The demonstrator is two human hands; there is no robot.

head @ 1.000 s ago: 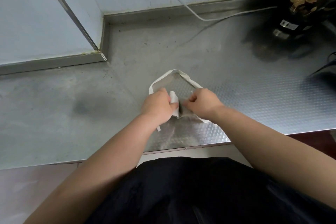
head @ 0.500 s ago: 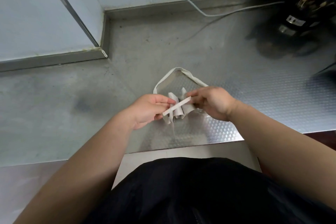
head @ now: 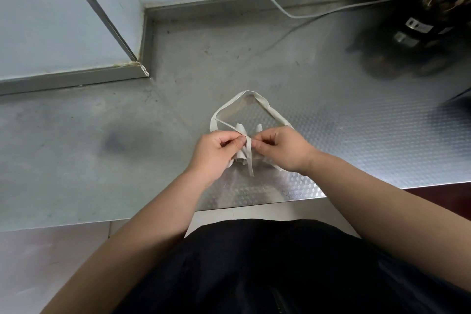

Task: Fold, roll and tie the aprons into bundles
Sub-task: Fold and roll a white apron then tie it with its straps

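**Steel surface, soft pale roll, tie pinched between both hands**

Steel made up the surface (head: 356,135), dull grey on the left and embossed and shiny on the right. Its front edge ran just below the hands. A black appliance (head: 433,20) stood at the far right corner, with a white cable (head: 280,7) trailing along the back wall, both well apart from the work. Open room lay to the left and behind the work, and less toward the near edge.

The rolled apron (head: 239,159) sat near that front edge, mostly hidden between the hands, with its neck loop (head: 265,107) lying flat on the far side. The left hand (head: 216,150) and right hand (head: 283,148) met over the roll. Both had curled fingers pinching the narrow tie (head: 250,163) where it crossed the roll, and its loose end hung toward the person.

The cloth looked light, limp and thin, so the roll would likely spring loose if pressure came off. The flat tie seemed the best place to grip, close to the roll, where a pull would cinch it. The loop could snag a wrist, and a hard tug toward the body might drag the bundle off the edge.
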